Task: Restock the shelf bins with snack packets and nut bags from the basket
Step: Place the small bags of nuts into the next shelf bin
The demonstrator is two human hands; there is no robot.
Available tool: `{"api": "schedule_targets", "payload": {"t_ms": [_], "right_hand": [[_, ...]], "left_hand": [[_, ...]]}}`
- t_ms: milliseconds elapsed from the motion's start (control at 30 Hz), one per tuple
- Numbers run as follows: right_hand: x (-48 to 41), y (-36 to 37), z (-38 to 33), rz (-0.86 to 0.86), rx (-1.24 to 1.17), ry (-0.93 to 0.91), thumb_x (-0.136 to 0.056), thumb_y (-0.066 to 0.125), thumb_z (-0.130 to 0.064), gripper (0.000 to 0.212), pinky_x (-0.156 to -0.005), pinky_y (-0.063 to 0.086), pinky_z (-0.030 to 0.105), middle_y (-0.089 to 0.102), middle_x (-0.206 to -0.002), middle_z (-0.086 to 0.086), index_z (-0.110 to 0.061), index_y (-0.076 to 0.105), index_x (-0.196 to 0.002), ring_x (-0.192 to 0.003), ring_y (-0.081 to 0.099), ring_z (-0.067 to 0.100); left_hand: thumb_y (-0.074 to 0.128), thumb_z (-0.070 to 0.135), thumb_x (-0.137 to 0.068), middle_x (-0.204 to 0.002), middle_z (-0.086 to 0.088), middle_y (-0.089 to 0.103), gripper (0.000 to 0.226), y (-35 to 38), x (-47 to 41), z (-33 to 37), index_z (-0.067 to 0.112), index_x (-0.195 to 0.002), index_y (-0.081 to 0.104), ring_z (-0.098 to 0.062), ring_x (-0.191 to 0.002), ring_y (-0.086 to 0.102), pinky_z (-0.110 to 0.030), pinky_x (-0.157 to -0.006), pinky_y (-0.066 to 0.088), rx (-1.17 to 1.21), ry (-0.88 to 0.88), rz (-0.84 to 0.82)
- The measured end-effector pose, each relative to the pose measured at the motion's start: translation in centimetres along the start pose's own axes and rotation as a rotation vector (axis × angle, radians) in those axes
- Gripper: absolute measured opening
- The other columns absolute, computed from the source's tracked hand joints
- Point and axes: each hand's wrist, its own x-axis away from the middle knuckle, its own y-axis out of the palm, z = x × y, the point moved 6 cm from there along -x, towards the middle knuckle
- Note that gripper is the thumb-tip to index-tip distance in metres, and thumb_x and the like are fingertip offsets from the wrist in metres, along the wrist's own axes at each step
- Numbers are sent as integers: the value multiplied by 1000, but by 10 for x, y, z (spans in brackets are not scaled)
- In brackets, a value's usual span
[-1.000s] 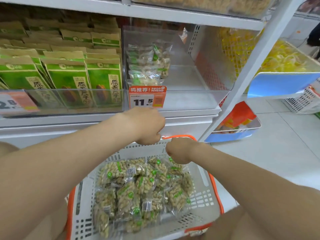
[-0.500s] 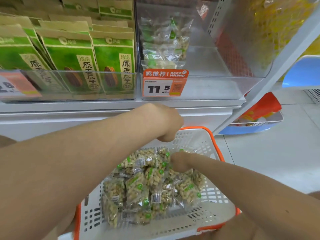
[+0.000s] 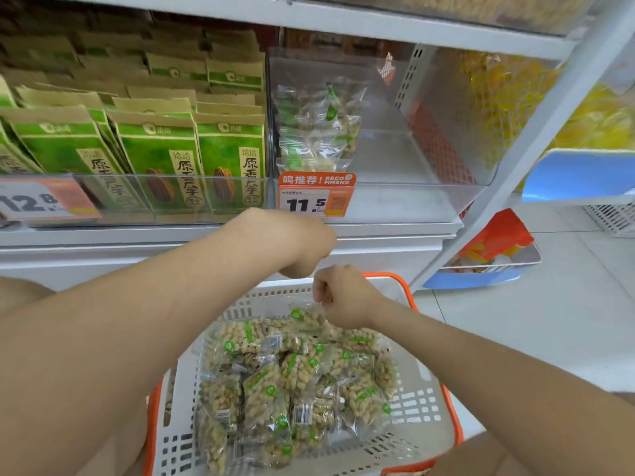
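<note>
head view at a shop shelf. the basket (image 3: 422, 403), white perforated plastic with an orange rim, sat low in the frame, below the shelf edge. it held a loose heap of nut bags (image 3: 292, 379): small clear pouches packed with pale tan nuts, marked with round green stickers, a green stripe and a white barcode label. the right grip (image 3: 343, 297) hung over the far end of the heap, thumb and curled fingers pinching the crinkled top edge of one raised nut bag (image 3: 304, 316), whose lower part lay against the pouches beneath. the left grip (image 3: 302, 249) hovered just beside and above it, over the far rim of the basket, knuckles up and fingers curled under. whether it pinched anything could not be told. directly above, the clear shelf bin (image 3: 412, 201) carried a short row of the same pouches, the binned nut bags (image 3: 316, 132), standing upright at its left side. an orange price tag (image 3: 316, 197) reading 11.5 was fixed to its front. the neighbouring bin on the left was filled with upright green seed packets (image 3: 165, 156) with kraft-brown tops, behind a second tag (image 3: 37, 201) reading 12.8. pale floor tiles (image 3: 549, 321) lay to the right of the basket.
</note>
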Motion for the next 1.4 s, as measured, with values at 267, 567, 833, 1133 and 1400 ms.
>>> {"api": "schedule_targets", "payload": {"t_ms": [267, 567, 833, 1133, 1400], "right_hand": [[45, -106, -57, 550, -457, -189, -66, 69, -5, 24, -53, 38, 21, 50, -57, -12, -22, 52, -69, -52, 44, 6], [56, -168, -45, 779, -793, -41, -95, 58, -22, 4, -55, 45, 20, 64, -70, -9, -21, 62, -97, -61, 59, 8], [18, -209, -11, 725, -877, 113, -106, 54, -40, 45, -40, 31, 21, 52, -55, 12, -9, 55, -73, -40, 50, 24], [-48, -236, 36, 774, -870, 169, -86, 80, -50, 50, -58, 64, 39, 72, -110, 9, -13, 68, -118, -87, 76, 27], [-92, -224, 36, 461, -759, 215, -98, 67, -11, 24, -79, 65, 49, 72, -112, 11, -13, 66, -121, -98, 75, 31]], "left_hand": [[77, 60, -83, -101, 8, 69, 42, -33, 41, -28, 28, -107, 66, -16, -91, 65, -35, -81, 56, 252, -12, 100], [74, 57, -91, -62, -13, 70, 48, -88, 73, -38, 10, -82, 69, -23, -50, 66, -30, -49, 51, 915, -23, 597], [42, 38, -108, -99, 2, 65, 27, -116, 78, -50, 23, -110, 65, -25, -87, 63, -38, -69, 48, 341, -261, 1149], [37, 37, -104, -96, 0, 68, 32, -108, 37, -55, 21, -101, 64, -24, -84, 61, -42, -92, 44, 8, -234, 905], [32, 34, -102, -65, 0, 54, 32, -105, 24, -54, 21, -77, 47, -27, -59, 50, -40, -81, 34, -80, -283, 931]]}}
